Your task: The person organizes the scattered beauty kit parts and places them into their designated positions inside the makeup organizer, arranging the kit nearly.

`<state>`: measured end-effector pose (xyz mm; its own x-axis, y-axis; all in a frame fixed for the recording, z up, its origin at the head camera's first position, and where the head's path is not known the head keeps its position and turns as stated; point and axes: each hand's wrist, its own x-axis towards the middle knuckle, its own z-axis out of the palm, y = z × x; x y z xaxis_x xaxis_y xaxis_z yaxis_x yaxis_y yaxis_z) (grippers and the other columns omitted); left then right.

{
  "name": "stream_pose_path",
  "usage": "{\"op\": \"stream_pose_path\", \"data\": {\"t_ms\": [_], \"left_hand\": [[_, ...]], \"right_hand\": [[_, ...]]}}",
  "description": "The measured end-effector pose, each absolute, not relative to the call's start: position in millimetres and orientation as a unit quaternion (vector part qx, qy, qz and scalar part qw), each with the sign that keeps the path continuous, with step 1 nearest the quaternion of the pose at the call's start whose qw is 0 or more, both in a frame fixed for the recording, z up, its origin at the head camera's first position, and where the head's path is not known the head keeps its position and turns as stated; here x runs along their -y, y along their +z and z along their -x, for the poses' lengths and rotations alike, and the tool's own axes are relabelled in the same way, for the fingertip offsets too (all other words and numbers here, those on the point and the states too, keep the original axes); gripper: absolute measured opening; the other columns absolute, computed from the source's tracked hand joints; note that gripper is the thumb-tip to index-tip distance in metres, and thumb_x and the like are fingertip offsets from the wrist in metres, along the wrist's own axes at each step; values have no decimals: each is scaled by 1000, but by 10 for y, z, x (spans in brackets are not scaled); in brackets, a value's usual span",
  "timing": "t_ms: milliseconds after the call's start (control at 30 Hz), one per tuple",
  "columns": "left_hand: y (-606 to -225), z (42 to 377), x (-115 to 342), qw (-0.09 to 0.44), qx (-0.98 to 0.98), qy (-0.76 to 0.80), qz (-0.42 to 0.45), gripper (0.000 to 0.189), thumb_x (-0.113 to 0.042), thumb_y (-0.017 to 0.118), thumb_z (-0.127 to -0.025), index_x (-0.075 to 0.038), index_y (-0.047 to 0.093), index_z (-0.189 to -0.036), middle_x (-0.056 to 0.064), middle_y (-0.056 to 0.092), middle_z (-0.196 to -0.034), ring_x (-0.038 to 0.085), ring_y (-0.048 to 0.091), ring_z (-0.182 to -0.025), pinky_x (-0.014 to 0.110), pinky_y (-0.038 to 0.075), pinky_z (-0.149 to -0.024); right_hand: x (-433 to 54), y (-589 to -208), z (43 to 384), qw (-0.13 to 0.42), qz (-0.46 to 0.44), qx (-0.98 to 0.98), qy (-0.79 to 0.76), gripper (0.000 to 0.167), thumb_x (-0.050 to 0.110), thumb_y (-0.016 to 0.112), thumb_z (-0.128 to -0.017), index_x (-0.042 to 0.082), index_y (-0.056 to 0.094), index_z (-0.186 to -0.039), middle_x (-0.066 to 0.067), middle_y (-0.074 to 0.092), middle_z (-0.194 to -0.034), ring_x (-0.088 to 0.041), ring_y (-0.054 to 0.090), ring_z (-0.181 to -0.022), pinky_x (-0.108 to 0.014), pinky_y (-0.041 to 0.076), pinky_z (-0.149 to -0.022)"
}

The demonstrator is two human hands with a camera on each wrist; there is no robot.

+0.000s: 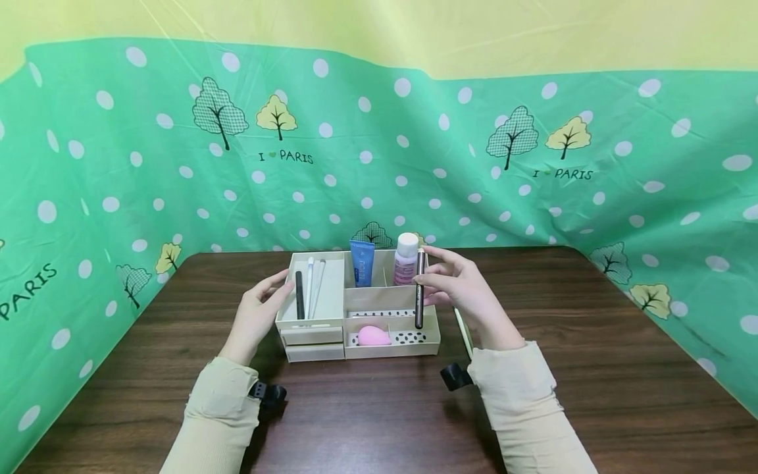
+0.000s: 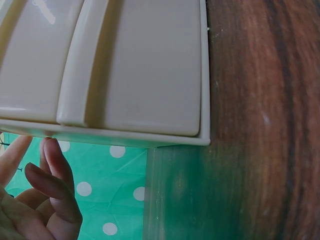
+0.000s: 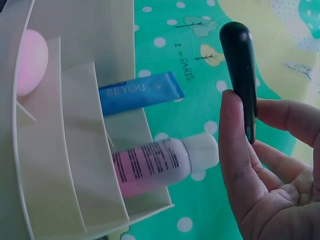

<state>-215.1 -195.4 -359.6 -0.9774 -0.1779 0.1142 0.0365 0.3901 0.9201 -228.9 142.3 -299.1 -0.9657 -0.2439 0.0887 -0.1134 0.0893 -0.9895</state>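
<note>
Fingers of R hand (image 1: 468, 289) clamped on pen (image 1: 419, 308), over org. (image 1: 391, 351) right end; L hand (image 1: 249, 322) fingers loosely bent, touching org. left side. Step prob. stowing pen; next move likely called for lowering it w/o bumping bottle (image 1: 405, 268). Tube (image 3: 140, 92) read "BE YOU", cloth (image 1: 355, 217) "PARIS"; bottle print illegible.

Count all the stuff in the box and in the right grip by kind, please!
Black sticks: 2 (one in the box, one in the right grip)
Pale sticks: 2
Blue tube: 1
Bottle with a white cap: 1
Pink puff: 1
Total: 7
</note>
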Motion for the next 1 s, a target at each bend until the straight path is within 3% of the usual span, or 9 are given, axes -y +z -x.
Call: {"op": "stream_pose_path", "data": {"t_ms": [1000], "left_hand": [[-3616, 2176, 1965, 95, 827, -552, -46, 51, -43, 57, -99, -18, 54, -144, 20, 60, -128, 28, 54, -116, 37, 42, -95]], "right_hand": [[-1072, -3023, 2162, 60, 162, -725, -667, 61, -1, 65, -89, 2, 45, -147, 4, 66, -87, -9, 63, -62, -26, 56, -63]]}}
